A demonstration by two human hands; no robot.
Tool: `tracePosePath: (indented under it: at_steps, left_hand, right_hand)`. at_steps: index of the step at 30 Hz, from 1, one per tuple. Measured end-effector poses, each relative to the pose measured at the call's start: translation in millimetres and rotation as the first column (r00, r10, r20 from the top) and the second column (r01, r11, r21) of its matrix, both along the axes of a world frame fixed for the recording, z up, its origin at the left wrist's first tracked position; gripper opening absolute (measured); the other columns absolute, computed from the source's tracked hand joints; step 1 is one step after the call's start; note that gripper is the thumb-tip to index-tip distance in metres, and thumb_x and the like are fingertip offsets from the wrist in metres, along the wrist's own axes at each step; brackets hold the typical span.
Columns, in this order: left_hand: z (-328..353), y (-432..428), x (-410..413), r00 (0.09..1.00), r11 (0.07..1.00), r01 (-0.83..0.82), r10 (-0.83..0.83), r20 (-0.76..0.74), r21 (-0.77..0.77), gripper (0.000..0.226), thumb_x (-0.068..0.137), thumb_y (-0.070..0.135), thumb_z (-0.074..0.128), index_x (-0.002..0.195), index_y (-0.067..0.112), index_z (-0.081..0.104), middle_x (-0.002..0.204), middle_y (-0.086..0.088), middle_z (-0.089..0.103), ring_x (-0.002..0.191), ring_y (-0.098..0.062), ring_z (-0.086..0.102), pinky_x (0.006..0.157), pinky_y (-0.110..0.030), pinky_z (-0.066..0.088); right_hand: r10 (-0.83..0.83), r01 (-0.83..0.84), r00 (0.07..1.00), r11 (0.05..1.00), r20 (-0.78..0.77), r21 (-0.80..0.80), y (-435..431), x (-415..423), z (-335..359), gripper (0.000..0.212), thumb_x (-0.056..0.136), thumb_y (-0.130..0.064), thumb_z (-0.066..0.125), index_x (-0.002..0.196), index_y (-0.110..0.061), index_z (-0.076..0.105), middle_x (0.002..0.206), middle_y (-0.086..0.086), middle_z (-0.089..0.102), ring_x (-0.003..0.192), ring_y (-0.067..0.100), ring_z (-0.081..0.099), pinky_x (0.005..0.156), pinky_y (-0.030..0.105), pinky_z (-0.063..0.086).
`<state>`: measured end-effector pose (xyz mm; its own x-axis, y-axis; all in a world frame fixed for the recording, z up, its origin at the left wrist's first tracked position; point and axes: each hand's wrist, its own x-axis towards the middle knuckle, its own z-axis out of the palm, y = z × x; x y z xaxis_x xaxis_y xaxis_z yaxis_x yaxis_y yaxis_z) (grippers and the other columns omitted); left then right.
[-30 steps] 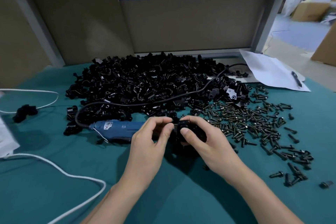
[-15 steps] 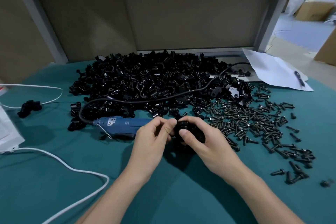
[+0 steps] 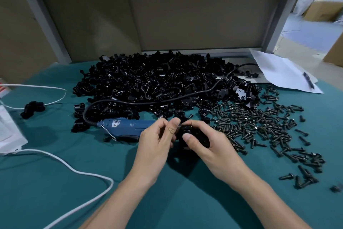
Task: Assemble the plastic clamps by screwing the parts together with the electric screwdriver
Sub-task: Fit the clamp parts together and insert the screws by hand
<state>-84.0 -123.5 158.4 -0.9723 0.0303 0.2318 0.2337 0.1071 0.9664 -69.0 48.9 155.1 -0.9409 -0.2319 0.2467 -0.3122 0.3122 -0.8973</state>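
Right hand (image 3: 209, 151) grips the black clamp (image 3: 194, 133), left hand (image 3: 156, 142) pinches its left end, blue electric screwdriver (image 3: 128, 127) lying sideways just left, nearest the left hand.

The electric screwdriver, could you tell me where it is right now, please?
In the head view, the electric screwdriver lies on the teal cloth left of the left hand, in front of the black parts pile.

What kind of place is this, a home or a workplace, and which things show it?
Most likely a factory or workshop assembly bench. A large heap of black plastic clamp parts, many loose screws and a corded blue electric screwdriver lie on the teal table; cardboard boxes stand behind.
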Motion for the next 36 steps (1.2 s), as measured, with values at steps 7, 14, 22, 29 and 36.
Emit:
tracePosePath:
  at_steps: [7, 14, 22, 29, 36]
  left_hand:
    - [1.4, -0.3, -1.2, 0.998, 0.998, 0.043, -0.042, -0.036, 0.037, 0.011, 0.089, 0.04, 0.068, 0.085, 0.03, 0.068, 0.071, 0.013, 0.066, 0.066, -0.004, 0.057, 0.063, -0.02, 0.048]
    - [3.5, 1.0, 0.7, 0.998, 0.99, 0.05, -0.044, -0.049, 0.135, 0.018, 0.091, 0.042, 0.061, 0.101, 0.029, 0.069, 0.088, 0.007, 0.071, 0.075, -0.009, 0.065, 0.064, -0.023, 0.053]
    - [0.3, 2.4, 1.2, 0.996, 0.996, 0.086, -0.086, -0.002, -0.019, 0.031, 0.096, 0.054, 0.052, 0.081, 0.029, 0.062, 0.067, 0.008, 0.064, 0.058, -0.009, 0.059, 0.055, -0.023, 0.047]
    - [0.8, 1.0, -3.3, 0.989, 0.989, 0.146, -0.145, -0.034, 0.011, 0.014, 0.099, 0.025, 0.063, 0.092, 0.037, 0.064, 0.082, 0.02, 0.066, 0.067, 0.001, 0.059, 0.06, -0.016, 0.048]
    - [1.7, 0.6, -1.9, 0.995, 0.991, 0.1, -0.102, 0.021, 0.087, 0.025, 0.093, 0.051, 0.056, 0.086, 0.028, 0.064, 0.072, 0.008, 0.063, 0.061, -0.01, 0.058, 0.052, -0.025, 0.049]
  right_hand:
    - [-0.017, 0.018, 1.0, 0.999, 0.005, -0.051, 1.1, -1.9, -1.0, 0.017, 0.1, -0.042, 0.062, 0.117, -0.046, 0.064, 0.103, -0.014, 0.075, 0.094, 0.01, 0.072, 0.085, 0.03, 0.059]
    - [-0.05, 0.05, 0.999, 0.994, 0.009, -0.101, 0.6, -4.1, -1.3, 0.029, 0.089, -0.063, 0.059, 0.115, -0.052, 0.063, 0.106, -0.015, 0.075, 0.095, 0.013, 0.075, 0.089, 0.041, 0.06]
    - [-0.054, 0.057, 0.998, 0.994, 0.031, -0.098, 0.0, -1.2, 2.3, 0.029, 0.09, -0.064, 0.06, 0.116, -0.051, 0.063, 0.107, -0.017, 0.075, 0.097, 0.008, 0.074, 0.088, 0.03, 0.058]
    - [-0.051, 0.062, 0.997, 0.979, 0.062, -0.192, -1.3, 1.0, 7.7, 0.025, 0.091, -0.046, 0.062, 0.114, -0.039, 0.07, 0.107, -0.013, 0.076, 0.098, 0.008, 0.073, 0.082, 0.016, 0.055]
    - [-0.055, 0.068, 0.996, 0.98, 0.075, -0.185, -1.8, 2.3, 9.1, 0.026, 0.092, -0.045, 0.063, 0.116, -0.037, 0.069, 0.106, -0.014, 0.076, 0.097, 0.006, 0.073, 0.081, 0.014, 0.054]
